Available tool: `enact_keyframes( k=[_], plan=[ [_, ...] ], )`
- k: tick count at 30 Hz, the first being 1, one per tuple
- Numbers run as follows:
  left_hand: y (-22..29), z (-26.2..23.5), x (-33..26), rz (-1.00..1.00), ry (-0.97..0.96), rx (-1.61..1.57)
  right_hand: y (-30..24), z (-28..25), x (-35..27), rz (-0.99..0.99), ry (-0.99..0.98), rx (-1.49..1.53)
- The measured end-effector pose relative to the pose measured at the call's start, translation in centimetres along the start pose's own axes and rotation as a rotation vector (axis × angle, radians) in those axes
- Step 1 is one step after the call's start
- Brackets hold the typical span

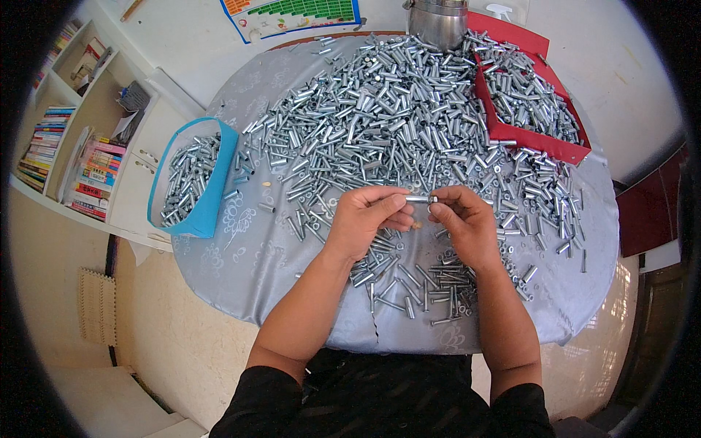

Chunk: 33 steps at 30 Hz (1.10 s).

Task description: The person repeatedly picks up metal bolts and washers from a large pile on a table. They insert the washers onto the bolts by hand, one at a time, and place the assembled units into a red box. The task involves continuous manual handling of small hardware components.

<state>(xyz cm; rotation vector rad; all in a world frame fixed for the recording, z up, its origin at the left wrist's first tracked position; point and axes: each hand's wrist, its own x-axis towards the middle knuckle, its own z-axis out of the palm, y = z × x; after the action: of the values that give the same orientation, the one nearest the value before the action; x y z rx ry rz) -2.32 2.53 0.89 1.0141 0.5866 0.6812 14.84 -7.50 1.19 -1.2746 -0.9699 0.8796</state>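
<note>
Between both hands is a silver expansion bolt (pixel 416 198), held level over the table. My left hand (pixel 369 215) pinches its sleeve end between thumb and fingers. At the other end, my right hand (pixel 464 219) grips the part with the nut and washer. Just beyond the hands spreads a big heap of metal bolts and sleeves (pixel 380 109). Nearer me, between my forearms, lies a smaller group of loose bolts and nuts (pixel 445 281). The fingertips partly hide the held bolt.
A blue box (pixel 212 197) of metal sleeves or bolts stands at the left. A red box (pixel 537 146) filled with similar pieces sits at the far right, near a steel pot (pixel 437 25). A grey patterned cloth (pixel 241 281) covers the round table. Bookshelves (pixel 80 153) stand left.
</note>
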Motion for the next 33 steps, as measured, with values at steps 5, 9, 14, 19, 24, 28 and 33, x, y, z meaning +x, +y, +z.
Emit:
enact_keyframes(
  k=[5,9,14,19,24,28,33],
  plan=[
    [0.1,0.1,-0.1,0.002,0.001,0.008,0.0,-0.2,-0.1,0.051,-0.016,-0.059],
    [0.3,0.5,-0.4,-0.001,-0.015,0.026,0.4,-1.4,0.1,0.173,-0.055,-0.161],
    [0.0,0.2,0.0,-0.004,-0.006,0.004,0.0,-0.1,0.2,-0.001,0.057,0.007],
    [-0.2,0.2,-0.1,0.023,-0.004,0.007,0.1,-0.1,0.0,0.076,0.027,-0.030],
    [0.1,0.3,-0.2,0.016,-0.017,0.004,0.4,-0.1,0.2,0.027,0.001,-0.019],
    [-0.1,0.2,-0.1,0.038,-0.029,-0.004,0.5,-0.1,0.0,0.035,0.029,-0.040],
    [-0.1,0.3,-0.1,0.026,-0.021,0.004,0.1,-0.1,0.2,0.013,0.017,-0.058]
  ],
)
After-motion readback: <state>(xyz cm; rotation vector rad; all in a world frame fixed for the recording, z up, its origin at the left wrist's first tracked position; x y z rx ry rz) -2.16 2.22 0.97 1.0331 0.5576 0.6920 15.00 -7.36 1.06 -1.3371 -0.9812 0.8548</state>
